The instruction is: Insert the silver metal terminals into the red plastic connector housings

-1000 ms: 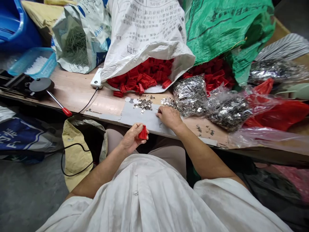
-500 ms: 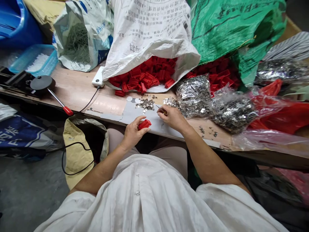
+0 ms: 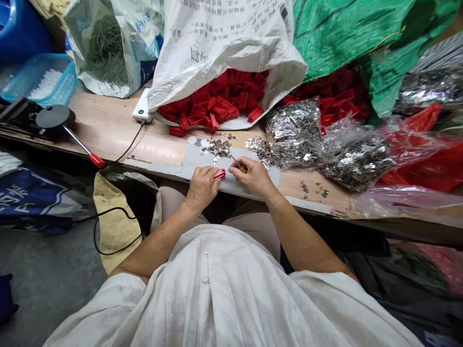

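Observation:
My left hand (image 3: 202, 187) is closed around a red plastic part (image 3: 219, 174), whose end sticks out past the fingertips. Just to its right, my right hand (image 3: 253, 177) grips a small screwdriver (image 3: 241, 168) with a yellowish handle, its thin metal shaft pointing up and left. The fingers of both hands are a short way apart over a grey sheet (image 3: 188, 161) at the table's front edge. Beyond the hands lies a pile of small shiny metal pieces (image 3: 218, 149). A second pile of metal pieces (image 3: 257, 144) lies beside the bags.
A white sack (image 3: 231, 43) spills red parts (image 3: 217, 103); a green sack (image 3: 347, 33) holds more. Clear bags of metal pieces (image 3: 294, 132) stand at right. A black device with a red-tipped lever (image 3: 81, 144) sits left, near a white power bank (image 3: 142, 106). An open yellowish sack (image 3: 112, 212) stands below.
My left hand has turned the red part so that less of it shows, and its fingers have closed further round it. My right hand, with the screwdriver, has come nearer to it.

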{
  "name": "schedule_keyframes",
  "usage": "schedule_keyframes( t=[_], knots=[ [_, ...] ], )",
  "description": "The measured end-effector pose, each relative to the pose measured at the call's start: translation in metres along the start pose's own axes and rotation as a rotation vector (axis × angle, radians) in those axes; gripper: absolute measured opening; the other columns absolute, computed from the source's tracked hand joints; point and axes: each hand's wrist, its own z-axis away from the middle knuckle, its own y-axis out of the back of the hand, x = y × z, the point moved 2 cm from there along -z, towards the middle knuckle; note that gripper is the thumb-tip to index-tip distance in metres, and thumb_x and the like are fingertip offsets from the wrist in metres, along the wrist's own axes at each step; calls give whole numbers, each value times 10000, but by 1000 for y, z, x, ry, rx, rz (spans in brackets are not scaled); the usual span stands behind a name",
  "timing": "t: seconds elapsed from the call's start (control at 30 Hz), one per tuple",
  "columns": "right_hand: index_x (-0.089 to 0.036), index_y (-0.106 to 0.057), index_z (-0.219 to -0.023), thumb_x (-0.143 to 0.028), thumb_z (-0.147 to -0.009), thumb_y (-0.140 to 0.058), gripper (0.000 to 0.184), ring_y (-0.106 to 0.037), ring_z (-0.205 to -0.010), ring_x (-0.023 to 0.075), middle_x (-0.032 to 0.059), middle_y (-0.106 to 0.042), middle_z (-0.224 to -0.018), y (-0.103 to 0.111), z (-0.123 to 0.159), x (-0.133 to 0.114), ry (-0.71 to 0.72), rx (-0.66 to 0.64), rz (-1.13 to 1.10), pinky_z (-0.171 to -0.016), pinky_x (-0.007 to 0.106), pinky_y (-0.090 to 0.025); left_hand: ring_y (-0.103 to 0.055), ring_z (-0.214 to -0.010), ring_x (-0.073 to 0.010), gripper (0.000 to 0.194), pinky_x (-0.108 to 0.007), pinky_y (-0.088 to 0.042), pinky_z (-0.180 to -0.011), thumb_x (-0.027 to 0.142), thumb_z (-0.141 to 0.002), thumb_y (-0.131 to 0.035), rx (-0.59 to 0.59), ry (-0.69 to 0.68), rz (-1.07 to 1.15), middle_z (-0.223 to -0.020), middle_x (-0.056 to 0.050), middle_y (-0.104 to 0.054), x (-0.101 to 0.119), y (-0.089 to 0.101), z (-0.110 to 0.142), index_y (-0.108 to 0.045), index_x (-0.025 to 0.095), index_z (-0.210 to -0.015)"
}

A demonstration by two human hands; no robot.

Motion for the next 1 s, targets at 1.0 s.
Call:
schedule_keyframes(
  t=[1.0],
  knots=[
    [-193, -638, -748, -327, -776, -586, 147, -524, -644, 127, -17, -630, -704, 11, -6, 10, -57, 115, 9, -647, 251, -374, -529, -866, -236, 262, -353, -444, -816, 286, -844, -638, 54, -19, -108, -897, -74, -615, 0, -7, 6, -637, 182, -1085]
  ],
)
